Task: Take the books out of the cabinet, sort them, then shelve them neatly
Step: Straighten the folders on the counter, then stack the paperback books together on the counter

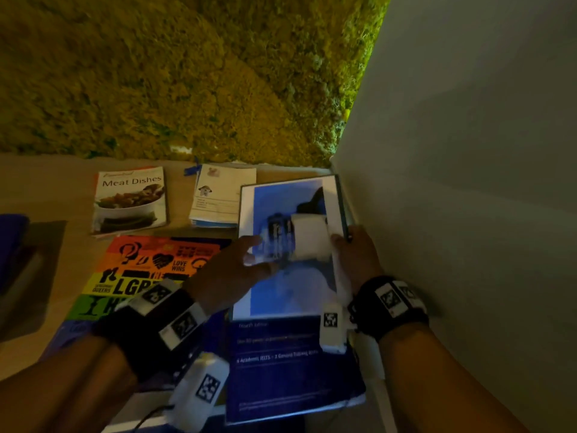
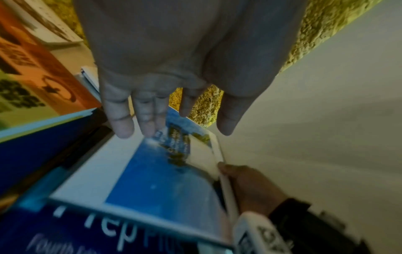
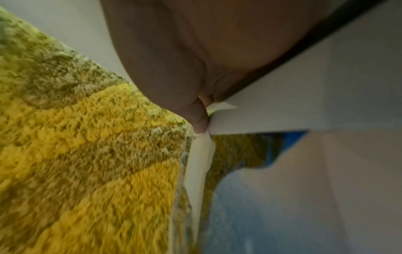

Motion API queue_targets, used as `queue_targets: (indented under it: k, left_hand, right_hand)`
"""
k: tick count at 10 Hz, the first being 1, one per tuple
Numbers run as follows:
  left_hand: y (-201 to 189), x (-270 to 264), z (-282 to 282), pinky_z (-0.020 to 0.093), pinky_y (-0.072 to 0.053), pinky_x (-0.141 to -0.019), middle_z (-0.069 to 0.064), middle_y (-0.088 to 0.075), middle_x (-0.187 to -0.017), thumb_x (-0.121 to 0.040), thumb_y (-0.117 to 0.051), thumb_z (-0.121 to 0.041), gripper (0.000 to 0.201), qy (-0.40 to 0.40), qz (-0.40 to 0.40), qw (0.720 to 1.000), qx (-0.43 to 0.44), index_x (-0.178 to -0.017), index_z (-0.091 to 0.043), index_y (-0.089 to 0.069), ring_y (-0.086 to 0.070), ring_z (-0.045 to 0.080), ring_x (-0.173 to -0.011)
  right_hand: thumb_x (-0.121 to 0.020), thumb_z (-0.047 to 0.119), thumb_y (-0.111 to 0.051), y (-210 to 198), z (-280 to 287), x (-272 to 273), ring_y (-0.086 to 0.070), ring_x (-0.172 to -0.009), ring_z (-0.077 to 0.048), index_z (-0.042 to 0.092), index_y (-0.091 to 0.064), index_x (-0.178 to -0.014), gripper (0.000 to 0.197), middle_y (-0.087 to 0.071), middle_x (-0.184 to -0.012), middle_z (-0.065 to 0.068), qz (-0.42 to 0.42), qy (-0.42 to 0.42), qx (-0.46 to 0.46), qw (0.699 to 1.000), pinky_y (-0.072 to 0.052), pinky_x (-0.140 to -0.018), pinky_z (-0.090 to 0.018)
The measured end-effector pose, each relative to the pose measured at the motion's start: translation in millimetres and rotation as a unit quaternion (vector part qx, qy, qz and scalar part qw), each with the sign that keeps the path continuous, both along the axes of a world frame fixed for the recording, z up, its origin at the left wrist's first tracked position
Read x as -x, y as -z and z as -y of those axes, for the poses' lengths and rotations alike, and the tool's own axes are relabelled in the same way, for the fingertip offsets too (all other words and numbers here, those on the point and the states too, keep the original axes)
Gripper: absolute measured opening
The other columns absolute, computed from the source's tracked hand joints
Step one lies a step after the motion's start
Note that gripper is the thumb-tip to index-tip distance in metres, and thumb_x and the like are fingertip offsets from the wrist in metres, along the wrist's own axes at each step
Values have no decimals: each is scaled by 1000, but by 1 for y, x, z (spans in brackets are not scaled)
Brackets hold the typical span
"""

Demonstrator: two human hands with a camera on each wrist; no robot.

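A large blue book with a white-bordered cover picture lies tilted at the right, close to the white panel. My right hand grips its right edge, thumb on the cover; the right wrist view shows that thumb pinching the white margin of the book. My left hand hovers over the cover's left half with straight, spread fingers and holds nothing. Whether they touch the book is unclear. The right hand shows at its edge there too.
On the tan surface lie a "Meat Dishes" cookbook, a white booklet and a rainbow-striped book. A shaggy yellow-green rug spreads beyond them. The white panel bounds the right side. A dark blue object sits at the far left.
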State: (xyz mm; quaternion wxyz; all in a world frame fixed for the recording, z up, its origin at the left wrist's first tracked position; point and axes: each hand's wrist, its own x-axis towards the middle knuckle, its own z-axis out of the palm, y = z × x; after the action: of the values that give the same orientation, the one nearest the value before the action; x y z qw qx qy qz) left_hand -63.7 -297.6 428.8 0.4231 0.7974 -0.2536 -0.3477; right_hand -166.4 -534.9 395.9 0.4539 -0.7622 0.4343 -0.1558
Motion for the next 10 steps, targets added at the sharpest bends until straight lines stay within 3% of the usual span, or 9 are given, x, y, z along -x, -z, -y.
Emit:
queue_targets:
  k: [1, 2, 3, 4, 5, 7, 8, 9, 10]
  left_hand:
    - [7, -23, 23, 44, -41, -110, 6, -38, -155, -85, -70, -51, 83, -10, 49, 998, -24, -154, -24, -31, -42, 29, -140]
    - [13, -43, 43, 40, -55, -78, 9, -57, -132, -86, -72, -37, 80, -30, 18, 999, -18, -152, -26, -28, -63, 32, -107]
    - [21, -65, 75, 54, -57, -84, 16, -53, -133, -94, -57, 5, 72, -69, -81, 994, 39, -149, -34, -32, -60, 47, -109]
    - [20, -79, 106, 45, -52, -85, 17, -46, -135, -96, -41, 14, 68, -146, -150, 975, 69, -147, -31, -38, -55, 39, -105]
    - [28, -87, 131, 50, -47, -100, 28, -46, -140, -101, -32, 11, 61, -169, -147, 973, 49, -150, -25, -37, -57, 43, -96]
    - [67, -85, 149, 27, -53, -78, 17, -37, -156, -99, -50, 1, 59, -114, -93, 989, -7, -154, -9, -30, -49, 38, -132]
    - [67, -78, 142, 32, -43, -105, 18, -41, -153, -97, -57, -6, 57, -93, -74, 993, -24, -150, -4, -37, -44, 34, -138]
    - [51, -72, 128, 35, -46, -102, 17, -48, -148, -98, -59, -12, 47, -74, -82, 994, -23, -143, -3, -48, -51, 32, -131]
    - [30, -58, 92, 23, -49, -75, 7, -58, -131, -100, -54, -14, 26, -95, -94, 990, 35, -125, -7, -58, -62, 15, -99]
  right_hand:
    - [-103, 19, -54, -24, 24, -22, -59, -109, -28, 7, -54, -131, 31, -61, -126, -17, 50, 34, -7, 998, -47, -92, -37]
    - [-102, 20, -54, -37, 47, -36, -62, -114, -31, 12, -55, -132, 31, -63, -128, -16, 67, 54, 1, 996, -49, -93, -39]
    - [-100, 19, -58, -46, 64, -55, -62, -118, -30, 11, -54, -138, 38, -63, -132, -12, 74, 54, 31, 995, -47, -91, -33]
    - [-94, 25, -69, -47, 77, -76, -60, -124, -35, 10, -48, -147, 59, -59, -139, -17, 42, 9, 80, 996, -52, -99, -41]
    - [-96, 31, -68, -35, 84, -87, -45, -140, -36, 11, -35, -157, 73, -42, -156, -19, -54, -72, 137, 986, -43, -112, -44]
    - [-92, 54, -59, 26, 77, -79, -31, -150, -35, 27, -40, -155, 71, -27, -166, -9, -236, -182, 210, 931, -35, -117, -55]
    - [-84, 58, -47, 60, 58, -67, -48, -137, -36, 30, -65, -126, 54, -50, -149, -10, -264, -263, 151, 916, -45, -108, -51]
    - [-96, 51, -39, 76, 50, -60, -45, -137, -37, 28, -63, -132, 49, -49, -148, -10, -270, -260, 105, 921, -44, -109, -48]
    - [-105, 30, -53, 51, 43, -52, -45, -141, -30, 11, -51, -148, 47, -46, -155, -9, -189, -224, 56, 954, -39, -102, -26]
